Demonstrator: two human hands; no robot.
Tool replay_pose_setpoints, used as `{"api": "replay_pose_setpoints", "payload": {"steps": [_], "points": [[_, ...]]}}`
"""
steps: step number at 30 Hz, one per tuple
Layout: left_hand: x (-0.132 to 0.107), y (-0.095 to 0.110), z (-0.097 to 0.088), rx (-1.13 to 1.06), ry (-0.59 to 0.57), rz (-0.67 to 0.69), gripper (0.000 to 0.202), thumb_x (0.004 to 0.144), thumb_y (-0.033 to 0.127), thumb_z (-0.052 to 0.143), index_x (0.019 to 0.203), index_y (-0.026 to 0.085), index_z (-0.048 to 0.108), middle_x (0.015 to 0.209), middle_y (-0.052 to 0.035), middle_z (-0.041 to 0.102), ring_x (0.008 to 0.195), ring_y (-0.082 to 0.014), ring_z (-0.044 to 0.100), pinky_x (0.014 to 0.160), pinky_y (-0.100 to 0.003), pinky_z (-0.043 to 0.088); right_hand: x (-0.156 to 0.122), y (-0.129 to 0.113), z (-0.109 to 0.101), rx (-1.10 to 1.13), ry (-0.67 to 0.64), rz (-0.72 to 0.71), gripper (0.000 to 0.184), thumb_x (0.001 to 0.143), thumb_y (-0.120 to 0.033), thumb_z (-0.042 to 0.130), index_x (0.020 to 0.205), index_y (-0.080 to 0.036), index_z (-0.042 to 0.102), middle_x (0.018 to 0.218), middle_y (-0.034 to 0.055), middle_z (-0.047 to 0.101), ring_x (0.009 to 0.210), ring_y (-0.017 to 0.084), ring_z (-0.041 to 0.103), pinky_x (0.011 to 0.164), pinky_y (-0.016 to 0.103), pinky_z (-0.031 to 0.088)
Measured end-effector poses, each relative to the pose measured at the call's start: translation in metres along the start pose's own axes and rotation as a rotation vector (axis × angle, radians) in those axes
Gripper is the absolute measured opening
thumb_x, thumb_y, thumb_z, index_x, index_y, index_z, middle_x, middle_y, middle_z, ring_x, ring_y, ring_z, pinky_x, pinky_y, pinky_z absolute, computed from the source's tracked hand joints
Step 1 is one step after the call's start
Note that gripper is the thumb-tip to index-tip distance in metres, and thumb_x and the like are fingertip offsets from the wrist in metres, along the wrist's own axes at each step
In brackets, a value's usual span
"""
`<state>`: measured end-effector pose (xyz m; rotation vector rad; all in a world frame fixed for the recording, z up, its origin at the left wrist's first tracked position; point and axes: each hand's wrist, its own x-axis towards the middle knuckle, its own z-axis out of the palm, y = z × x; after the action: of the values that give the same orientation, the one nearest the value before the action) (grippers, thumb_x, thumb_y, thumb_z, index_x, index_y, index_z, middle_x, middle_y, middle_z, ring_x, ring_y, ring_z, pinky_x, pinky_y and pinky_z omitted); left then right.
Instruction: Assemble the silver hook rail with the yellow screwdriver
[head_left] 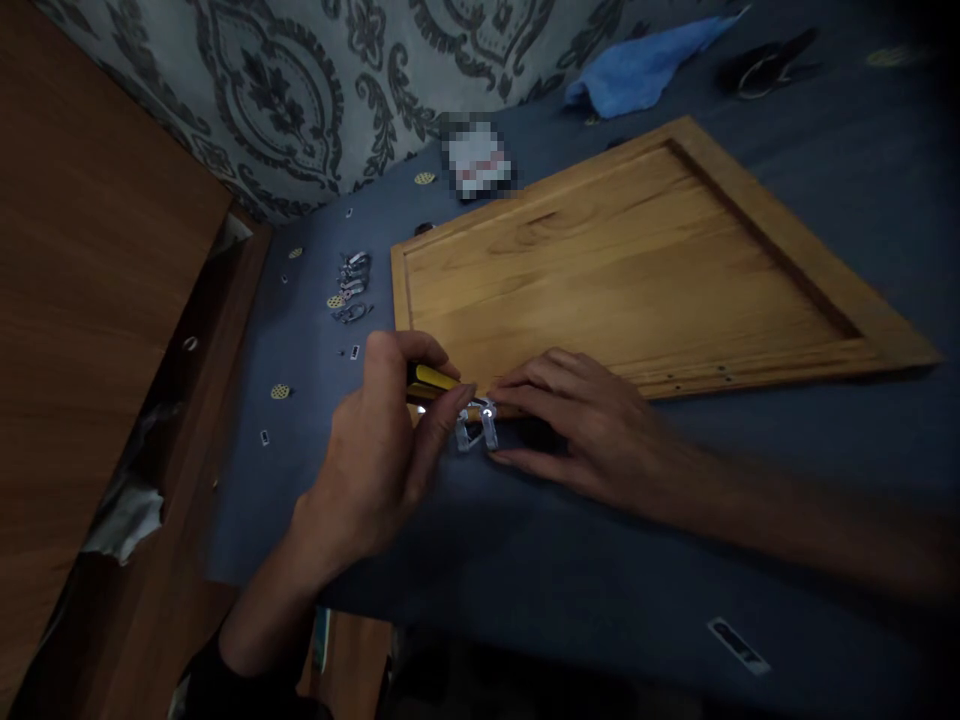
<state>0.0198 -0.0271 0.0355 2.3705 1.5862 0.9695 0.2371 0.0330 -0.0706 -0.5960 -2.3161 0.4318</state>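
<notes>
My left hand (367,460) is closed round the yellow and black handle of a screwdriver (433,378), its thin shaft pointing right. The shaft's end meets a shiny metal hinge (489,428) at the near edge of a wooden cabinet door (577,290). From the other side, my right hand (592,425) grips the hinge, fingers above it and thumb below. A bright glint covers part of the metal, and the screwdriver's tip is too small to make out. The door lies flat, with several small dark holes along its near edge.
More metal hinges (352,285) lie in a cluster left of the door on the dark blue tabletop (525,570). Behind the door are a blurred-out box (478,157), a blue cloth (649,68) and a dark object (765,70). A brown wooden cabinet (97,250) borders the left.
</notes>
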Motion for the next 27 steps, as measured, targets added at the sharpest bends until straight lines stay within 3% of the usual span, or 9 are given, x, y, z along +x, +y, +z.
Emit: {"api": "replay_pose_setpoints", "payload": {"steps": [7,12,21,27], "points": [[0.011,0.009,-0.006,0.0,-0.121,0.061,0.016,0.108,0.025,0.063,0.117,0.027,0.05,0.103,0.0016,0.072,0.087,-0.0158,0.08,0.069,-0.025,0.064,-0.001,0.001,0.001,-0.017,-0.023,0.017,0.035,0.106,-0.05,0.062,0.121,-0.019,0.072,0.11,0.011,0.073,0.101,0.029,0.067,0.085,0.044,0.053],[0.018,0.012,-0.009,-0.021,-0.192,0.047,0.013,0.107,0.026,0.06,0.115,0.029,0.05,0.093,0.0018,0.073,0.08,-0.0182,0.08,0.059,-0.026,0.061,0.001,0.0,0.0,-0.005,-0.023,0.005,0.037,0.108,-0.051,0.059,0.123,-0.02,0.073,0.111,0.012,0.074,0.101,0.029,0.067,0.084,0.045,0.052],[0.024,0.012,-0.004,-0.004,-0.181,0.107,0.018,0.104,0.02,0.062,0.11,0.032,0.05,0.086,0.0054,0.071,0.068,-0.0165,0.077,0.055,-0.027,0.06,0.001,-0.002,0.001,0.006,-0.022,0.034,0.039,0.109,-0.054,0.055,0.12,-0.022,0.074,0.108,0.0113,0.074,0.097,0.029,0.066,0.081,0.045,0.052],[0.019,0.013,0.0,-0.01,-0.152,0.071,0.024,0.102,0.016,0.066,0.11,0.031,0.049,0.087,0.0053,0.07,0.072,-0.0166,0.077,0.057,-0.027,0.061,0.002,-0.003,-0.001,0.003,-0.019,0.036,0.04,0.109,-0.054,0.054,0.118,-0.021,0.075,0.107,0.0118,0.074,0.096,0.029,0.066,0.08,0.046,0.053]]}}
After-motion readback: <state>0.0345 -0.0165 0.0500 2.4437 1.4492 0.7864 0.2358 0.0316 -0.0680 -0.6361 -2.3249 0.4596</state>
